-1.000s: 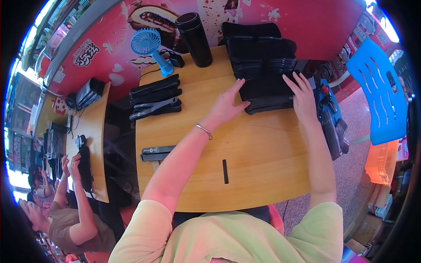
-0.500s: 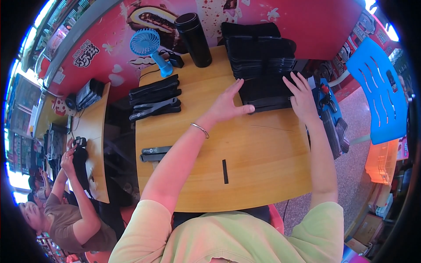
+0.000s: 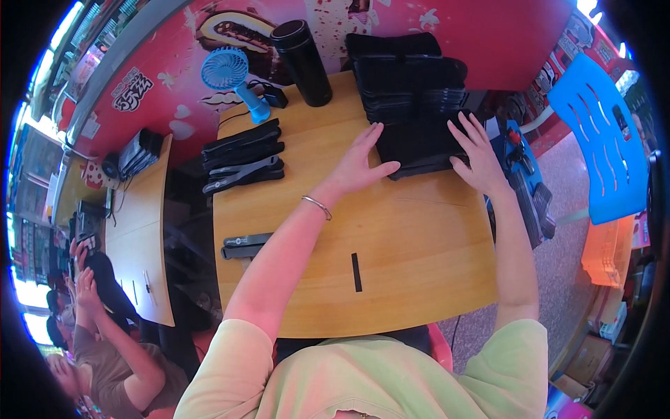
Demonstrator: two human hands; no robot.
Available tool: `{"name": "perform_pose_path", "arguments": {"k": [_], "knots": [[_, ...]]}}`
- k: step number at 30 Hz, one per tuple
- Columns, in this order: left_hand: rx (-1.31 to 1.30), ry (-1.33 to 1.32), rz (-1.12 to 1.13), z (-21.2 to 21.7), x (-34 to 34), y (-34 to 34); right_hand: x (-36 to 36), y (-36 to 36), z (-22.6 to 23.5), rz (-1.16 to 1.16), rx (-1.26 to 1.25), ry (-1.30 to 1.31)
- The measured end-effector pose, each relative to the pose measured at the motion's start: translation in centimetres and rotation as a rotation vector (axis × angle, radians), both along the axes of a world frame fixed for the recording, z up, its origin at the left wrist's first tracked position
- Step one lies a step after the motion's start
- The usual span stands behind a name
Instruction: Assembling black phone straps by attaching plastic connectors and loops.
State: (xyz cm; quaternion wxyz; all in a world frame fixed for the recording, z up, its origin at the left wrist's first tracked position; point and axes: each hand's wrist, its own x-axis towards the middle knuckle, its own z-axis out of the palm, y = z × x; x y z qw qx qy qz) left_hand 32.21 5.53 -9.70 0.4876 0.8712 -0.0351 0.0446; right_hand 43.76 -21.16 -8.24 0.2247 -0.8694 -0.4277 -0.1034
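Compared with half a second earlier, the flat black pile (image 3: 415,143) keeps its place near the far right corner of the tabletop (image 3: 314,293), directly in front of the taller black stack (image 3: 408,80) at the far edge. The one clear difference at the pile is that the thumb of the right hand (image 3: 483,155) now lies further in, at the near right corner of the pile; this is judged an adjustment to its edges, not a lift or a transfer. Both hands are unclenched and grip nothing. The left hand (image 3: 352,167) stands at the pile's left side, fingers extended toward the far edge of the tabletop and thumb pointing across the pile's near left corner; whether it presses cannot be told. The right hand arches over the pile's right side, fingers spread and pointing away from the wearer. Both forearms reach forward from the near edge, the left slanting inward, the right nearly straight. A black strip (image 3: 356,272) lies alone toward the near edge; dark bands (image 3: 244,150) lie grouped by the far left corner, apart from the hands.
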Motion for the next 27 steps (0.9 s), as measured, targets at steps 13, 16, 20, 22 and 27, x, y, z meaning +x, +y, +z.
{"name": "perform_pose_path", "arguments": {"k": [13, 16, 20, 22, 27], "knots": [[0.112, -0.101, 0.089, 0.2, 0.4, -0.7, 2.9, -1.2, -1.5, -0.132, 0.421, 0.192], [0.077, -0.149, 0.118, 0.6, 0.5, -0.8, 3.2, -1.2, -0.9, -0.196, 0.461, 0.220], [0.080, -0.243, 0.114, 0.5, 1.0, -0.8, 3.9, -1.3, -1.2, -0.222, 0.473, 0.284], [-0.002, -0.296, 0.135, 0.5, 1.3, -1.1, 4.3, -1.5, -1.1, -0.240, 0.451, 0.296], [-0.153, -0.296, 0.196, 0.4, 2.2, -1.3, 4.1, -1.2, -0.7, -0.281, 0.441, 0.337]]}}
